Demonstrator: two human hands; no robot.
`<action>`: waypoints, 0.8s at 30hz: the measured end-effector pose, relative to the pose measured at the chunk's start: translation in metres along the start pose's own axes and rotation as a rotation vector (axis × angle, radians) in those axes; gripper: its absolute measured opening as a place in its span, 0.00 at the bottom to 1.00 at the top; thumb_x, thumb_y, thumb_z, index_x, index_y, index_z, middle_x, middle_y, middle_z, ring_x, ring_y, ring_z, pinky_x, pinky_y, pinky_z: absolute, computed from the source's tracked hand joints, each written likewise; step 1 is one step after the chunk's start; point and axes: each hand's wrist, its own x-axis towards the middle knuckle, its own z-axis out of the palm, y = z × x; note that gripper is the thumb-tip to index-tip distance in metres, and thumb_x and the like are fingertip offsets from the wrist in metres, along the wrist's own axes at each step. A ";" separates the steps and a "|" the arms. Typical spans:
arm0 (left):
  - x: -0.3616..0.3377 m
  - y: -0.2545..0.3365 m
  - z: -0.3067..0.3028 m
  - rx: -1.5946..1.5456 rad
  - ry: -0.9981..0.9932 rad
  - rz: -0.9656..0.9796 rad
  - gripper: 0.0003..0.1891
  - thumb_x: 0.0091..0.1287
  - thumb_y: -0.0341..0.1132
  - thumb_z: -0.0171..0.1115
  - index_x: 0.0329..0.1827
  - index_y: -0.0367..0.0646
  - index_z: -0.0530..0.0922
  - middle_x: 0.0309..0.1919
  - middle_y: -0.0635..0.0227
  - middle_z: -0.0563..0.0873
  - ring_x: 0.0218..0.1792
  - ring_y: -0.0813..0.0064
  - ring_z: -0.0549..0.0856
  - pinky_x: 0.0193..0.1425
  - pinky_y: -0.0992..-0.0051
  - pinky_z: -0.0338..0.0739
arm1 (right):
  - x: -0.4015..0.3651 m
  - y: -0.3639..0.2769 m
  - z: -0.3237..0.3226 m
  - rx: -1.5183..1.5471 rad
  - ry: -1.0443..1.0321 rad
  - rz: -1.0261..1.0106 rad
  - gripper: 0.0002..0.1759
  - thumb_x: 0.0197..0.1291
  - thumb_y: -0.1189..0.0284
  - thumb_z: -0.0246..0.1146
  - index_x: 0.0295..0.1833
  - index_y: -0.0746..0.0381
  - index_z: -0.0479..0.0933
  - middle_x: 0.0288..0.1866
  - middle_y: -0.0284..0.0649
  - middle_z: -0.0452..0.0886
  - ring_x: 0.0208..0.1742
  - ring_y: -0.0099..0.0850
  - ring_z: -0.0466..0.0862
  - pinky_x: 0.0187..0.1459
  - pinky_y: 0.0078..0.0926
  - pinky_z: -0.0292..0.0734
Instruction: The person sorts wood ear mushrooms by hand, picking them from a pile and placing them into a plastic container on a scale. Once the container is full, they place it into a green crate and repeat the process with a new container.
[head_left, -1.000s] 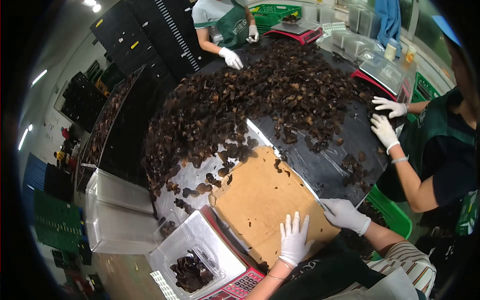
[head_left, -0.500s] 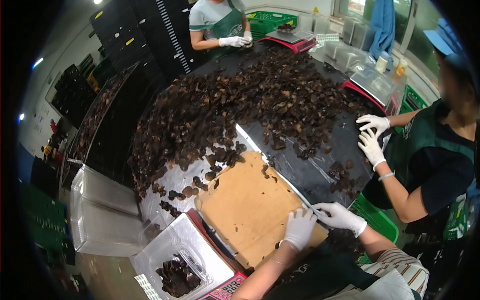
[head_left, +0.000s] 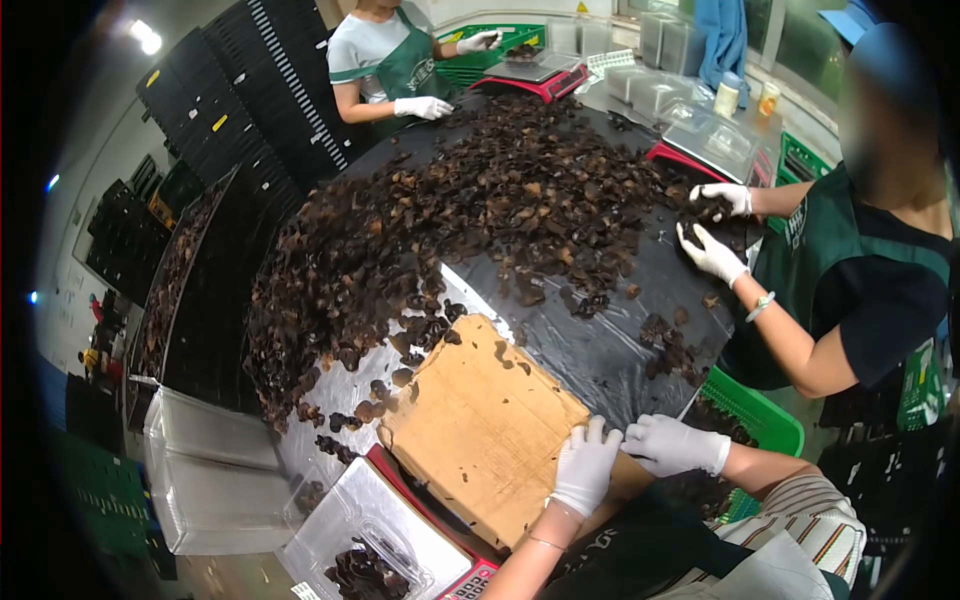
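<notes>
My left hand (head_left: 583,468), in a white glove, rests on the near right part of a brown cardboard sheet (head_left: 480,420), fingers extended toward its right edge. Just right of it, my gloved right hand (head_left: 675,445) has bent, closed fingers at the cardboard's corner beside the black plastic sheet (head_left: 590,375); what they hold is hidden. Small dark scraps lie on the cardboard. Left of it, a scale (head_left: 425,530) carries a clear plastic box with dark wood ear mushrooms (head_left: 365,572) inside.
A large heap of wood ear mushrooms (head_left: 470,200) covers the table beyond. Stacked clear boxes (head_left: 210,470) stand at the left, a green basket (head_left: 765,405) at the right. Across the table, one co-worker (head_left: 385,65) stands; another (head_left: 840,270) handles mushrooms at the right.
The white strip beside the cardboard's right side is now largely out of sight, with black plastic against that edge. The far co-worker's hands have moved apart; the right co-worker's hands now hold mushrooms.
</notes>
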 end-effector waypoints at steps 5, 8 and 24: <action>0.000 0.000 0.007 -0.066 0.005 0.011 0.19 0.50 0.27 0.63 0.48 0.46 0.74 0.55 0.55 0.74 0.50 0.53 0.75 0.52 0.60 0.74 | -0.024 -0.008 0.007 0.234 0.050 -0.002 0.13 0.49 0.77 0.60 0.43 0.64 0.76 0.43 0.41 0.75 0.47 0.41 0.75 0.48 0.36 0.74; 0.001 -0.004 0.026 -0.049 0.040 0.015 0.20 0.50 0.27 0.63 0.48 0.46 0.74 0.57 0.54 0.74 0.51 0.52 0.75 0.55 0.59 0.73 | -0.040 -0.007 0.008 0.387 0.046 0.033 0.19 0.48 0.80 0.58 0.49 0.66 0.77 0.54 0.43 0.77 0.56 0.44 0.75 0.57 0.35 0.73; -0.011 0.003 0.040 0.140 0.091 -0.151 0.31 0.56 0.31 0.60 0.67 0.44 0.70 0.70 0.51 0.65 0.67 0.47 0.67 0.70 0.54 0.63 | -0.031 -0.007 -0.007 0.301 0.296 0.266 0.07 0.53 0.71 0.65 0.38 0.59 0.80 0.35 0.39 0.81 0.41 0.41 0.80 0.44 0.36 0.75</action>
